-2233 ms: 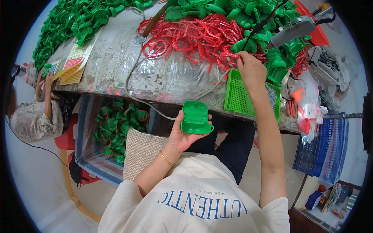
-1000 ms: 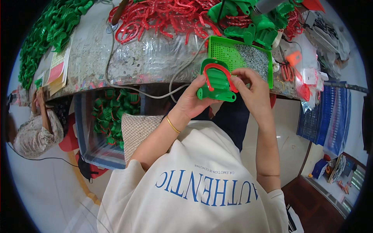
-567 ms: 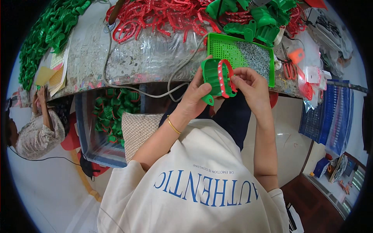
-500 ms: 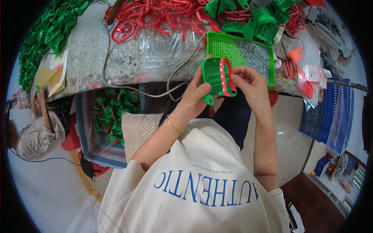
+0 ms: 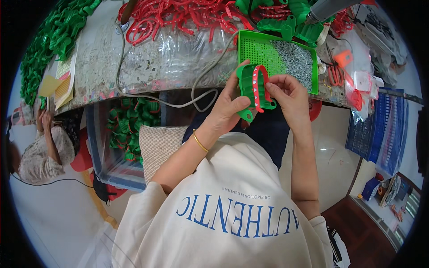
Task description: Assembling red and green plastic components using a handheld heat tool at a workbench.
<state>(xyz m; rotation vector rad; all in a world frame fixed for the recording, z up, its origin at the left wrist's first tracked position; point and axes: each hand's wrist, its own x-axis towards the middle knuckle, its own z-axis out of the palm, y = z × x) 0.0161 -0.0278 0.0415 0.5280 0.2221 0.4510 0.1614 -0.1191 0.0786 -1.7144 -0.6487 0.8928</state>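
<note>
My left hand (image 5: 227,110) grips a green ribbed plastic shell (image 5: 247,79), thumb across its lower part and fingers behind it. A red plastic strip with white pointed teeth (image 5: 256,85) is set into the shell, curving round its right side. With thumb and fingers pinched, my right hand (image 5: 290,96) holds the right side of the red strip. Both hands are above my lap, just in front of the table edge. The tips of my right fingers are partly hidden by the strip.
Behind the hands stands a green perforated tray (image 5: 316,73) of small metal pieces (image 5: 292,58). Red toothed strips (image 5: 178,18) and green shells (image 5: 53,35) lie piled on the table. A grey cable (image 5: 119,76) loops over its edge. A bin (image 5: 96,147) holds green-and-red pieces. Another person (image 5: 44,152) sits at left.
The shell and strip have shifted slightly right and tilted, with both hands still on them. A grey cylindrical tool now reaches further into view above the tray.
</note>
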